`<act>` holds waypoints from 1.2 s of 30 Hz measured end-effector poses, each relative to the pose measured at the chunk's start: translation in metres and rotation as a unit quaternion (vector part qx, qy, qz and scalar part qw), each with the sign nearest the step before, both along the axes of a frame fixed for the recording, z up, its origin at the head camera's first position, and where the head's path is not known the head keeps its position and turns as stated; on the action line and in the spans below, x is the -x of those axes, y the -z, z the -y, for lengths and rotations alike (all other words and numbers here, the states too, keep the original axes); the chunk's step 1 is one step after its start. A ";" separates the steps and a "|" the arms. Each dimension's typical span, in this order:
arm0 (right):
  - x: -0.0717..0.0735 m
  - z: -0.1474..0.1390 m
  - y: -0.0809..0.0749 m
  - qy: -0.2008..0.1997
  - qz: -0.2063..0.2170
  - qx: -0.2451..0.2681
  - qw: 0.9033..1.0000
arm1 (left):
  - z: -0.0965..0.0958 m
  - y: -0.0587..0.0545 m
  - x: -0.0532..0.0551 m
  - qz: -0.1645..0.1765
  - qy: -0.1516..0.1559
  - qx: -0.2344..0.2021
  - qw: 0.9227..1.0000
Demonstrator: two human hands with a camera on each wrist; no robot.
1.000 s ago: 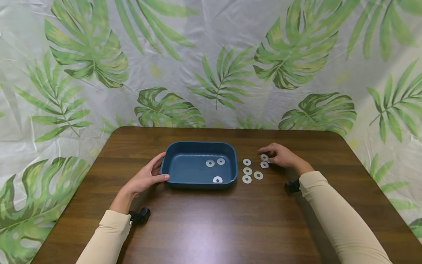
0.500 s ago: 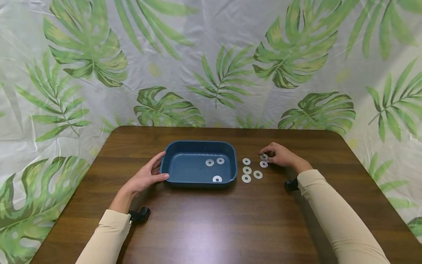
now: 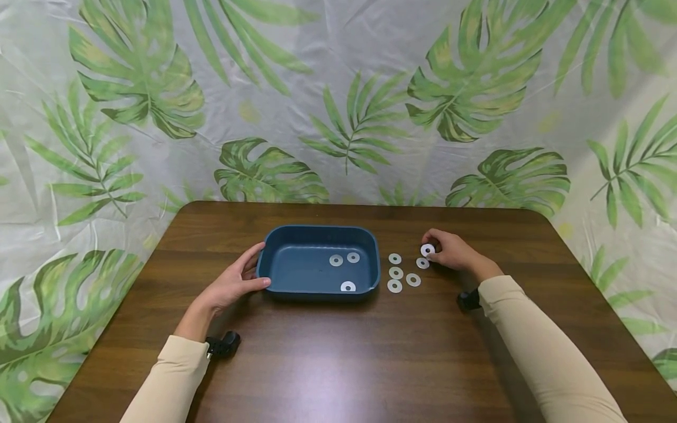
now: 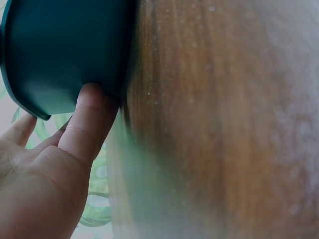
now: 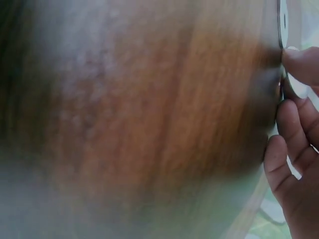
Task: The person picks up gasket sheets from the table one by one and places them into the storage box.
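In the head view my left hand (image 3: 233,282) holds the left end of a dark blue rectangular tub (image 3: 317,292), thumb at the front corner and fingers toward the back. The left wrist view shows the thumb pressed on the tub's outer wall (image 4: 65,59). Three flat metal washers lie inside the tub, one of them a washer (image 3: 348,286) near the front wall. My right hand (image 3: 452,251) pinches another washer (image 3: 427,250) between thumb and fingers, tilted up. Just below it lies a washer (image 3: 422,263) on the table.
Several more washers, such as one washer (image 3: 395,272), lie between the tub and my right hand on the brown wooden table (image 3: 317,364). A leaf-patterned cloth (image 3: 370,106) hangs behind the table's far edge. Each wrist carries a small black camera (image 3: 230,343).
My right hand has tipped the pinched washer up from the table, so its face now shows brightly. My left hand and the tub have stayed in place.
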State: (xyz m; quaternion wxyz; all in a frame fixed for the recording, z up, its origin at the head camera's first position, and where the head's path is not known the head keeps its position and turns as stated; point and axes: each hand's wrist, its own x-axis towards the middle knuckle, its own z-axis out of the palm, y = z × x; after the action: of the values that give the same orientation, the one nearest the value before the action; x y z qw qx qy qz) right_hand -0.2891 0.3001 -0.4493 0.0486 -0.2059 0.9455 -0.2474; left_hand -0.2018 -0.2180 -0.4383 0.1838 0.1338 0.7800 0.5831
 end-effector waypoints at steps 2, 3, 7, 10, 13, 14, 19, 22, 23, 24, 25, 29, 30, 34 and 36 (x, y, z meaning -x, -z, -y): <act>-0.001 -0.001 0.000 -0.002 0.009 0.007 1.000 | 0.000 0.000 0.000 0.005 -0.003 0.000 1.000; -0.001 -0.002 -0.001 -0.005 0.016 0.010 1.000 | 0.000 0.000 0.000 0.007 -0.004 0.001 1.000; -0.001 -0.004 -0.004 -0.010 0.044 0.019 0.999 | 0.000 -0.001 0.000 0.006 -0.005 0.001 1.000; -0.001 -0.006 -0.005 -0.014 0.051 0.017 0.998 | 0.000 -0.001 0.000 0.004 -0.004 0.000 1.000; -0.001 -0.006 -0.006 -0.007 0.051 0.005 0.999 | 0.000 -0.002 0.000 0.007 -0.004 0.001 1.000; -0.001 -0.006 -0.006 -0.004 0.051 0.001 0.999 | 0.000 -0.002 0.000 0.007 -0.003 0.002 1.000; -0.001 -0.005 -0.005 0.008 0.049 -0.005 0.999 | 0.000 -0.003 -0.001 0.008 -0.001 -0.002 1.000; 0.000 -0.005 -0.004 0.012 0.046 -0.003 0.999 | 0.000 -0.003 -0.001 0.009 -0.002 -0.003 1.000; 0.000 -0.005 -0.003 0.013 0.045 -0.003 0.999 | 0.000 -0.003 -0.001 0.009 -0.002 -0.002 1.000; 0.000 -0.005 -0.002 0.014 0.043 -0.002 0.999 | 0.000 -0.003 -0.001 0.008 -0.002 -0.002 1.000; 0.000 -0.005 -0.002 0.014 0.042 -0.001 0.999 | -0.001 -0.004 -0.001 0.008 -0.002 -0.001 1.000; 0.000 -0.005 0.000 0.016 0.037 0.002 0.999 | 0.000 -0.003 -0.001 0.009 -0.004 -0.004 1.000; 0.000 -0.005 -0.001 0.016 0.036 0.002 0.999 | 0.000 -0.003 -0.002 0.008 -0.003 -0.003 1.000; -0.001 -0.005 -0.003 0.019 0.035 0.012 0.999 | -0.001 -0.003 -0.001 0.008 -0.003 -0.004 1.000; -0.002 -0.005 -0.005 0.020 0.037 0.023 0.999 | -0.001 -0.003 0.000 0.006 -0.001 -0.004 1.000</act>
State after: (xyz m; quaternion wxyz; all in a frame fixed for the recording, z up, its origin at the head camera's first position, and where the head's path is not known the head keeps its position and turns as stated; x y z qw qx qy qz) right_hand -0.2868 0.3046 -0.4441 0.0742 -0.1782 0.9412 -0.2773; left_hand -0.2016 -0.2174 -0.4353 0.1873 0.1305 0.7764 0.5874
